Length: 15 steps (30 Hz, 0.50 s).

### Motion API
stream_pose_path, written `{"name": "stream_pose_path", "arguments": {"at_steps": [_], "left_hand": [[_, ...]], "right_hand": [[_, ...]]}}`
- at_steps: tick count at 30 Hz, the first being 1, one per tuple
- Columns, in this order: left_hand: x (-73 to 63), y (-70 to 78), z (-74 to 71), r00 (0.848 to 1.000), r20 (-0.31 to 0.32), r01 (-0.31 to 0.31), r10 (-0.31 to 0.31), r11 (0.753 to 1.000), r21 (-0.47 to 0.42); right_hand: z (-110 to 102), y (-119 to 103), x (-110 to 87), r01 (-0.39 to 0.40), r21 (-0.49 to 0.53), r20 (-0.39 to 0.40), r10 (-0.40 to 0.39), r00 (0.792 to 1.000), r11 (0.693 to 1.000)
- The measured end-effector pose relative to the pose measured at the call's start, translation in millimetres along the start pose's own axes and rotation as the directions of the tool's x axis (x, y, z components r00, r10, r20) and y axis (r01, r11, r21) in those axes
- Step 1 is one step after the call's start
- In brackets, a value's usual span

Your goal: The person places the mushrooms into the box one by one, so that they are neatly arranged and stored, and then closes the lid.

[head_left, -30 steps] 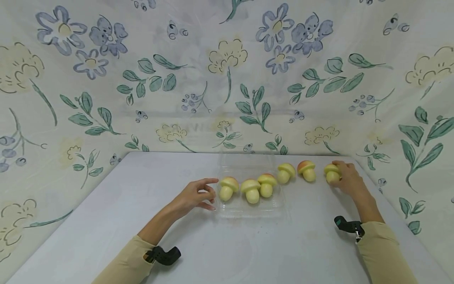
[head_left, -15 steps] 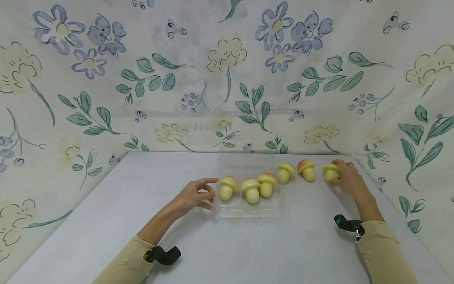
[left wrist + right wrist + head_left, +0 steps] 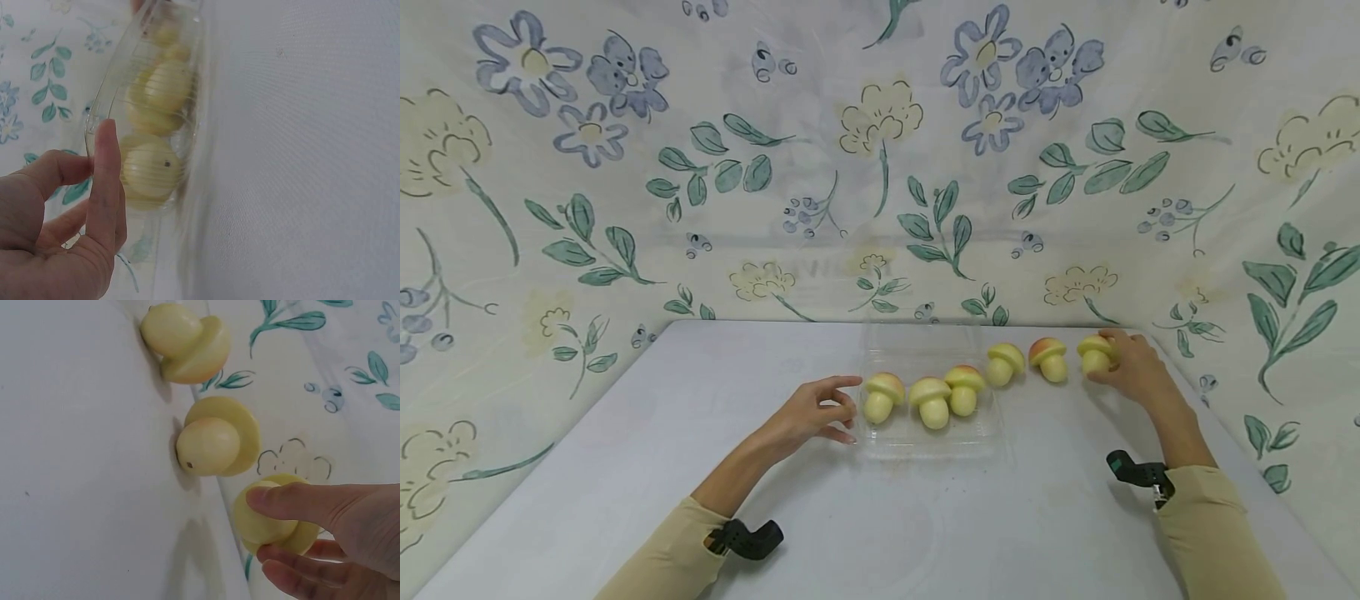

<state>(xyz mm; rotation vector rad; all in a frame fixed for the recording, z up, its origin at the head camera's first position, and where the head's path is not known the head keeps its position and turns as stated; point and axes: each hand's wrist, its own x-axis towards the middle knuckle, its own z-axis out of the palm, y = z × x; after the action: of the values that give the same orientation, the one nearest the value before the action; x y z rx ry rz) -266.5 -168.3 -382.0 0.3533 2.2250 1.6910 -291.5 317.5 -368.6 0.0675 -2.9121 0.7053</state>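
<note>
My right hand [image 3: 1135, 367] pinches a yellow mushroom-shaped piece [image 3: 1095, 356] between thumb and fingers near the table's far right corner. In the right wrist view the held mushroom-shaped piece [image 3: 265, 515] shows its rounded stem under the thumb, with its shadow lying apart on the table. My left hand [image 3: 812, 414] has its fingers spread and fingertips at the left wall of a clear plastic container [image 3: 917, 450]. Three mushroom-shaped pieces sit inside, including one at the left [image 3: 882, 397]. The left wrist view shows the fingers [image 3: 105, 169] against the container's rim [image 3: 94, 119].
Two more mushroom-shaped pieces, one plain [image 3: 1003, 364] and one with a reddish cap [image 3: 1048, 360], stand between the container and my right hand. The container's clear lid [image 3: 922, 337] lies open behind it. A flowered cloth [image 3: 880, 192] hangs beyond the white table [image 3: 760, 350].
My right hand has shifted slightly left with the mushroom-shaped piece, now more visible and a little nearer the reddish-capped one. My left hand and the container have stayed in place.
</note>
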Motion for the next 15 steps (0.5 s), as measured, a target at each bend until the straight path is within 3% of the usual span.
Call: {"name": "stream_pose_path", "arguments": {"at_steps": [15], "left_hand": [[0.0, -0.7, 1.2, 1.000, -0.007, 0.001, -0.001, 1.000, 0.001]], "right_hand": [[-9, -13, -2.9, 0.067, 0.002, -0.046, -0.067, 0.997, 0.998]]}}
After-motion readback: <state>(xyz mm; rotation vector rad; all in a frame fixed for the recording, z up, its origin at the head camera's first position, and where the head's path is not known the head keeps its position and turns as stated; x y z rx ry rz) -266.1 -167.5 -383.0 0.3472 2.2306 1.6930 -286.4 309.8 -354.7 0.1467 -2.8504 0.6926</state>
